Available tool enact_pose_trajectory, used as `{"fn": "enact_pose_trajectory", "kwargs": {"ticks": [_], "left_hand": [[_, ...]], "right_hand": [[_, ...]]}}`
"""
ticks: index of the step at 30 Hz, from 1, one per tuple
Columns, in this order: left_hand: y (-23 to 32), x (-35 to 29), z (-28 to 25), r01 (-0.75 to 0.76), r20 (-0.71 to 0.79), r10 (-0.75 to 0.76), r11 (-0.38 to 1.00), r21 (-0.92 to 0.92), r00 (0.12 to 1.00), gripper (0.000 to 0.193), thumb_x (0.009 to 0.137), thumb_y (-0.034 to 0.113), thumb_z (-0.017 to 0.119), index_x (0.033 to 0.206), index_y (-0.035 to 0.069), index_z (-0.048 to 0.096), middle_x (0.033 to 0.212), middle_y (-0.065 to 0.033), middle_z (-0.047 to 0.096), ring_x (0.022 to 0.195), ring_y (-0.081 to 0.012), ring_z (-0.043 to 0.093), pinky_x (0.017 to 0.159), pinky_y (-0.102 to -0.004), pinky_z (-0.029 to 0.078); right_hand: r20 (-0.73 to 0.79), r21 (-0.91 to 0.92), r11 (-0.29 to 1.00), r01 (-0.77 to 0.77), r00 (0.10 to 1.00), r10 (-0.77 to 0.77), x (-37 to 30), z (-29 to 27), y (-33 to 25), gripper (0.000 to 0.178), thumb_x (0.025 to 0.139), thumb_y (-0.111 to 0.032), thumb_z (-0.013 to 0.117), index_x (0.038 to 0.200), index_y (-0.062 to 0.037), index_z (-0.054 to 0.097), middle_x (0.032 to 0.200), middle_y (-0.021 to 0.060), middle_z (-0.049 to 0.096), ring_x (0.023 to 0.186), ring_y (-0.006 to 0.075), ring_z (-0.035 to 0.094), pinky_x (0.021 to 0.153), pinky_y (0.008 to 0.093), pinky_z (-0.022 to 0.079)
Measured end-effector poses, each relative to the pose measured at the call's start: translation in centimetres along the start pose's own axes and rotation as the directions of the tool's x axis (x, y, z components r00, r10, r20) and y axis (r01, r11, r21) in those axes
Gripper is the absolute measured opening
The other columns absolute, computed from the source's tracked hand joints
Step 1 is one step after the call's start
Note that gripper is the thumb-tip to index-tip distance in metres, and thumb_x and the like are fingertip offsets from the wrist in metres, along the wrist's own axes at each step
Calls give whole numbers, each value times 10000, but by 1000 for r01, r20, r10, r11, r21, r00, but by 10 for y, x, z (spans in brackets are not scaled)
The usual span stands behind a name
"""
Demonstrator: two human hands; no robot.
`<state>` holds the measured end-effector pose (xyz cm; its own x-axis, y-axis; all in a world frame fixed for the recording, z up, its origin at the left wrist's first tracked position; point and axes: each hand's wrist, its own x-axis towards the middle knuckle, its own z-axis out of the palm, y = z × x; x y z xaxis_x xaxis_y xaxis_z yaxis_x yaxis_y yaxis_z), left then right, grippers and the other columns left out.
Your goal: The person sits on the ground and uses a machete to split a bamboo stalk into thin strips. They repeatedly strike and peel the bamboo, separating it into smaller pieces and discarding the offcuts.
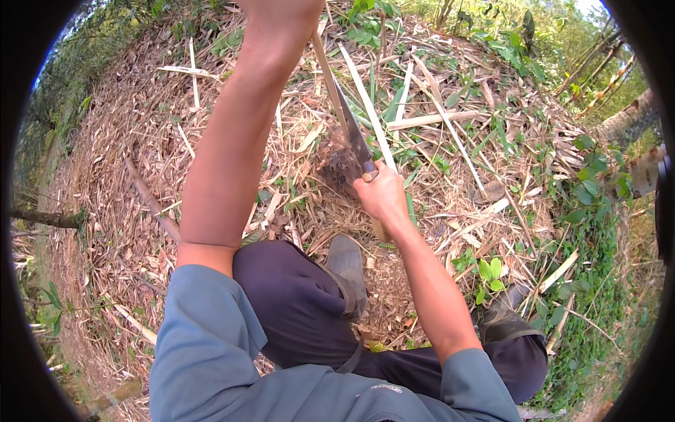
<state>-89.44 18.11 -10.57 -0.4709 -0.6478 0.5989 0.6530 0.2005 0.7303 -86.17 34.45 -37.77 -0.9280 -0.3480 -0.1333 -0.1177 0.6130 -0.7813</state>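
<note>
Shirt of blue-grey cloth [309, 397] bore small white mark [385, 387] on front, unreadable. Long knife with dark metal blade and tan handle [359, 144] sat in right hand [385, 195], fingers wrapped round handle, blade slanting up-left beside thin tan wooden strip [325, 65]. Left hand [283, 10] cut off by upper edge; fingers hidden, hold could not be told. Dark brown clump [332, 166] lay below blade; long pale flat strip [370, 109] near its right side; dry leaf-strewn ground [133, 119] stretched wide at left.
</note>
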Motion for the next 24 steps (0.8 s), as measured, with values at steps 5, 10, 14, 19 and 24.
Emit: {"fn": "enact_pose_trajectory", "kwargs": {"ticks": [5,10,14,19,24], "left_hand": [[-12,12,-24,-77,-25,76,996,-37,997,399,1041,319,429,676,161,401,523,28,350,396,-109,314,365,-283,288],[-8,15,-32,10,-11,-11,990,-141,1000,386,1037,296,419,671,182,373,525,47,321,409,-93,281,369,-276,249],[2,12,-30,37,-47,-42,993,-114,998,385,1032,276,412,662,190,349,524,58,305,418,-74,265,378,-270,218],[-2,-1,-44,-129,36,135,983,-133,990,393,1034,277,404,655,197,341,523,64,297,418,-66,251,379,-270,203],[8,-9,-43,-103,20,104,993,-56,994,396,1041,271,387,654,195,358,517,52,316,414,-76,276,375,-274,244]], "right_hand": [[185,-23,996,-92,978,95,1,-30,-25,325,761,-212,685,981,26,696,707,164,695,650,256,684,694,400,551],[83,68,994,-85,993,79,-13,-16,-10,294,770,-204,691,965,17,677,687,121,676,646,228,666,669,390,535],[218,293,932,-213,964,152,-1,-3,21,322,771,-204,697,1003,18,680,703,104,676,639,198,656,644,371,529],[-31,318,935,160,987,-158,-20,-40,-45,123,848,-60,671,953,-3,637,674,10,621,528,84,581,483,253,466],[-268,427,858,285,946,-181,-33,-29,-60,97,850,-86,681,880,2,652,745,59,679,675,135,665,614,319,550]]}}
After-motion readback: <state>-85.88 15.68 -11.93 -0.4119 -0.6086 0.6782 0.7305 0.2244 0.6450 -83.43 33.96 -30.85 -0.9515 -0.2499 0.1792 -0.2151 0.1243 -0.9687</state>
